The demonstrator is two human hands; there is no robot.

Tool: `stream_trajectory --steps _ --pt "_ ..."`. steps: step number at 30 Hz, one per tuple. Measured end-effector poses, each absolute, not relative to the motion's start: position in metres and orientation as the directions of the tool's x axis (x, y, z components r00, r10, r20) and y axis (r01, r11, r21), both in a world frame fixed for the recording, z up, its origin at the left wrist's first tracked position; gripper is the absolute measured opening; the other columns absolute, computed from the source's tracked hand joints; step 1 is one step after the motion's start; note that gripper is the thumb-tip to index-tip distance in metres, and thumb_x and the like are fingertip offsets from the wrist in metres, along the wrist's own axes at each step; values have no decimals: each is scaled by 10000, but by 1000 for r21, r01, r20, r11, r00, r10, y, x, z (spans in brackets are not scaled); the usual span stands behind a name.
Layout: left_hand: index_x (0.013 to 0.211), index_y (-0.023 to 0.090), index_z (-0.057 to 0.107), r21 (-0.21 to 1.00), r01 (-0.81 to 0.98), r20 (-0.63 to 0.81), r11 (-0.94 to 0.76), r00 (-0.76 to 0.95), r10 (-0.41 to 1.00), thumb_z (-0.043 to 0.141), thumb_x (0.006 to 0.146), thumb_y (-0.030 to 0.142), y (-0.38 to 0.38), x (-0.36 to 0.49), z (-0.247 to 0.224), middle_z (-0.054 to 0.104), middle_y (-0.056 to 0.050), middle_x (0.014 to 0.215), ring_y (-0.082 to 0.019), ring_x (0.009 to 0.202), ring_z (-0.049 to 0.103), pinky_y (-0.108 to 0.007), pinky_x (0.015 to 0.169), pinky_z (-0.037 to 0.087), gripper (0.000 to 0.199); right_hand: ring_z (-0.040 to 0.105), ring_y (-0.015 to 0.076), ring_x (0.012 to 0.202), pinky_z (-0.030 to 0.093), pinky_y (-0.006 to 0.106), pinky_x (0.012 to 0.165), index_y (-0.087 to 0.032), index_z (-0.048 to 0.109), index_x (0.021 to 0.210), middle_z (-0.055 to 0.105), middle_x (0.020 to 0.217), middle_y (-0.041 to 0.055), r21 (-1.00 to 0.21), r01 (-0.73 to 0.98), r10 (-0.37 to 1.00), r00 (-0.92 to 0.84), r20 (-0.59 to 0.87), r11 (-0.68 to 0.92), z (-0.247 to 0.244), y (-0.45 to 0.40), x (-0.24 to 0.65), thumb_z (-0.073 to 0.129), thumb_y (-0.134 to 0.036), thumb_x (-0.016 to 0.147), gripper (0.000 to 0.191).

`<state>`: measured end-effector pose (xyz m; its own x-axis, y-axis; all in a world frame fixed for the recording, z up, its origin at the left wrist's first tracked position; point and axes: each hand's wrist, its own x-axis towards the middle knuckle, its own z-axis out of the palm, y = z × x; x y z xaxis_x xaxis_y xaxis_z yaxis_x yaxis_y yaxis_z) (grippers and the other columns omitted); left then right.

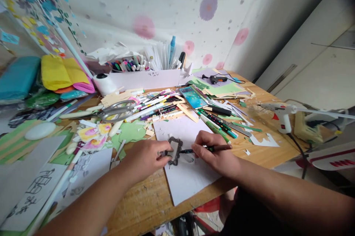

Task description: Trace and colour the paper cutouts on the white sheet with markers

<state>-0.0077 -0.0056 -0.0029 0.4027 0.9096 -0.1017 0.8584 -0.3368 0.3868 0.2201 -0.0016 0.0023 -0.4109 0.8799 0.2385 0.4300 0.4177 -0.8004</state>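
Note:
My left hand (152, 156) grips the left edge of a small ornate dark frame with a pale middle (174, 149), its thumb lying over the front. The frame is over a white sheet of paper (188, 184) on the wooden table. In my right hand (215, 151) is a dark pen (222, 147), pinched between thumb and fingers. Its tip points left and meets, or nearly meets, the frame's right edge. A small shiny clear spot (190, 158) shows on the paper beneath the pen.
Behind the sheet lie a phone (192, 97), scissors (118, 110) and piled markers and paper scraps. A long box of pens (146, 79) stands against the wall. On the right are a white glue gun (283, 114) and its cord; a black glue gun (215, 79) lies at the back.

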Motion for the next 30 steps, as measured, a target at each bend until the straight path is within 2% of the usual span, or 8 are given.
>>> stream_trajectory --steps 7,19,30 --pt "859 313 687 394 856 -92 -335 399 912 590 771 336 -6 -7 -4 591 55 606 -128 583 531 -219 537 273 133 510 125 521 399 251 511 -199 504 632 575 578 5 -794 449 887 -399 232 410 2 -4 220 523 -251 829 204" --pt "873 321 691 388 857 -96 -340 404 910 582 771 312 -7 -6 -2 638 51 664 -133 623 570 -221 534 283 150 504 121 527 393 244 508 -203 502 648 572 584 0 -807 384 853 -453 258 448 -1 -15 215 523 -240 847 204" --pt "868 314 693 388 862 -103 -327 393 914 589 763 311 -7 -7 -2 628 49 644 -137 616 566 -226 535 284 147 510 127 528 388 250 507 -206 494 647 574 579 0 -814 409 874 -429 229 414 -1 -16 217 524 -239 845 203"
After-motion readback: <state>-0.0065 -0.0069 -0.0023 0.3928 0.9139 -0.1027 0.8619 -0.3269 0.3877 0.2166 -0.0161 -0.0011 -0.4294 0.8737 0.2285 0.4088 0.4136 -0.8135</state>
